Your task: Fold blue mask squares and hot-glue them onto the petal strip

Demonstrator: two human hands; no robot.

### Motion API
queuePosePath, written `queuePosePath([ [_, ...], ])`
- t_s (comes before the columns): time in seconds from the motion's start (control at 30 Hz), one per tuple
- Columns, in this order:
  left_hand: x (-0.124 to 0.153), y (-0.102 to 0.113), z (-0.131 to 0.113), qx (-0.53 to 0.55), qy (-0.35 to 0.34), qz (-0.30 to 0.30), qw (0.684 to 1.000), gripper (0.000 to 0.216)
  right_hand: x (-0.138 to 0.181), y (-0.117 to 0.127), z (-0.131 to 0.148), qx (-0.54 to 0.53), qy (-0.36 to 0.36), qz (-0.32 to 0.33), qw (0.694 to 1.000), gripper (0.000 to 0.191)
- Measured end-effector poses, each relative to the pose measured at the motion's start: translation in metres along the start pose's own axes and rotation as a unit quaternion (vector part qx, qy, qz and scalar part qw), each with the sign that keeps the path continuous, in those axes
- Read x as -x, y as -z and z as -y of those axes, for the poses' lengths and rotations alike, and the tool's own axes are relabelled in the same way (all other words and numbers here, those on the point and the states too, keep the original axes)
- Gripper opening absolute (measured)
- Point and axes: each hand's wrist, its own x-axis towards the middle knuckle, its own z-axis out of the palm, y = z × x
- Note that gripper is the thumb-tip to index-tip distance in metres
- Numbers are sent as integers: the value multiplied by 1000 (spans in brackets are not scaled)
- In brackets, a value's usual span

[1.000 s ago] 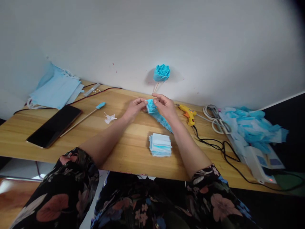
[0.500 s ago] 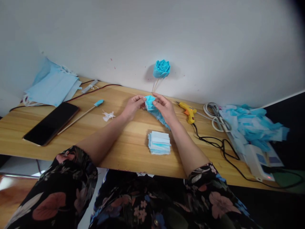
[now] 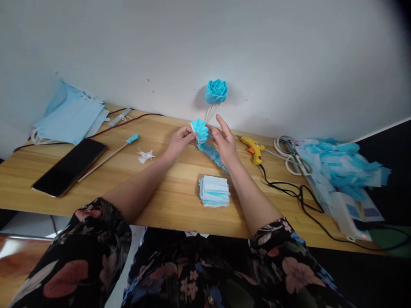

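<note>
My left hand [image 3: 178,143] pinches the upper end of a pleated blue strip [image 3: 205,143] above the wooden table [image 3: 163,188]. My right hand [image 3: 225,143] holds the same strip from the right with thumb and lower fingers, its index finger stretched upward. The strip trails down and right under my right wrist. A stack of cut blue and white squares [image 3: 214,191] lies just in front of my hands. A finished blue flower on a stick [image 3: 216,92] leans against the wall behind them.
A yellow glue gun [image 3: 253,149] with a black cord lies right of my hands, then scissors [image 3: 290,156] and a heap of blue scraps [image 3: 340,164]. On the left lie a black phone [image 3: 69,167], a blue-tipped stick [image 3: 109,156], a white scrap [image 3: 145,156] and several face masks [image 3: 69,115].
My hands have lifted the strip's top end a little and fanned its pleats out. My right index finger has stretched upward.
</note>
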Motion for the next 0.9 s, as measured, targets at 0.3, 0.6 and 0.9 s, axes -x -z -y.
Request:
queuePosePath([
  [0.3,0,-3,-3,-22,-7,9,1000,38,0,-2,-5,56,-8,-6,998,64],
  [0.6,0,-2,-3,-16,7,-12,1000,23,4,-4,6,60,-17,-18,998,60],
  [0.9,3,-3,-5,57,10,9,998,35,4,-5,2,68,-3,9,998,58],
])
